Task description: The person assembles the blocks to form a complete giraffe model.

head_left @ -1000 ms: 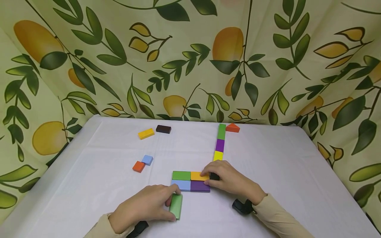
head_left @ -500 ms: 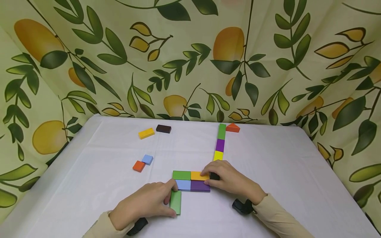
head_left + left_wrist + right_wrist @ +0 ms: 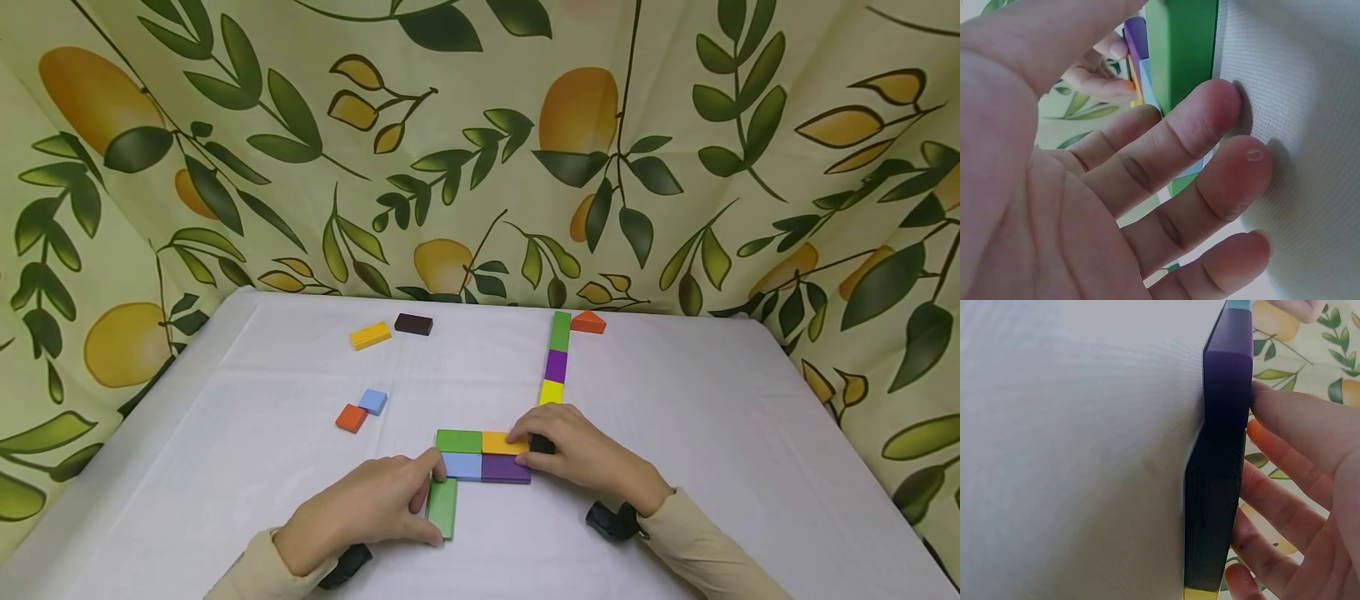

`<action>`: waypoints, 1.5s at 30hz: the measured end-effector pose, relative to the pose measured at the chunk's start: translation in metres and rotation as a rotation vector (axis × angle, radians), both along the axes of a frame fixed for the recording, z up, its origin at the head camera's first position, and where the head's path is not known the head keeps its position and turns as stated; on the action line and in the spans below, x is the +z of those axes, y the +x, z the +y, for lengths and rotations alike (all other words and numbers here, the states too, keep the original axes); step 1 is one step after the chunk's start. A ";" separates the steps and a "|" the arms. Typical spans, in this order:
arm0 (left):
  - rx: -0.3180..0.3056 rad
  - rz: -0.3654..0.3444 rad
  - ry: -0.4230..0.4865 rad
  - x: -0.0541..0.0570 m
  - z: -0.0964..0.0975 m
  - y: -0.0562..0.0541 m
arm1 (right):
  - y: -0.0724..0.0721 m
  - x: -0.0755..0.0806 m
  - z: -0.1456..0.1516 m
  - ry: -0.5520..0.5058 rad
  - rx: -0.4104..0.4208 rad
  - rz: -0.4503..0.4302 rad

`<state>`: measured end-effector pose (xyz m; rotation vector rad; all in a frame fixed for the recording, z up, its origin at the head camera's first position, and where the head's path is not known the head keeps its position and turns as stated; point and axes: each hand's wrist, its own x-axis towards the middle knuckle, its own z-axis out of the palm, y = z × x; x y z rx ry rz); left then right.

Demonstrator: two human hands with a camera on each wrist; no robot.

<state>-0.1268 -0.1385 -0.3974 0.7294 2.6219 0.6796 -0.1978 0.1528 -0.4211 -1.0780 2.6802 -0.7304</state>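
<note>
My left hand [image 3: 367,508] pinches a light green rectangular block [image 3: 442,510] lengthwise, thumb at its near end and index finger at its far end. That far end sits right at the near edge of a light blue block [image 3: 462,467]. The blue one is packed in a flat rectangle with green [image 3: 459,441], orange [image 3: 493,443] and purple [image 3: 506,469] blocks. My right hand [image 3: 588,450] rests its fingertips on the orange and purple blocks. A black block [image 3: 1213,519], partly hidden under that hand in the head view, adjoins the purple one in the right wrist view.
From the black block, a line of yellow [image 3: 551,392], purple [image 3: 556,366] and green [image 3: 560,332] blocks runs away, with a red triangle [image 3: 588,322] beside its far end. Red [image 3: 351,418], light blue [image 3: 372,402], yellow [image 3: 371,336] and dark brown [image 3: 414,324] blocks lie left on the white cloth [image 3: 712,433].
My left hand has slid the light green block slightly away from me, up to the light blue block, and straightened it. The right hand has stayed in place.
</note>
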 end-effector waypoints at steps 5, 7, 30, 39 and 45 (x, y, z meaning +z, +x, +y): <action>-0.003 0.003 0.002 0.001 0.000 0.000 | 0.000 0.000 0.000 -0.002 0.003 0.002; -0.001 -0.001 0.002 0.001 0.000 0.000 | 0.000 0.000 0.000 -0.002 0.004 0.000; 0.038 0.077 0.175 0.003 -0.014 -0.019 | 0.000 -0.001 0.000 0.005 0.004 -0.001; 0.149 0.148 0.221 0.000 -0.026 -0.034 | 0.000 0.000 0.001 0.002 0.010 0.005; 0.161 0.226 0.216 0.001 -0.035 -0.051 | -0.001 0.000 0.000 0.004 0.010 -0.005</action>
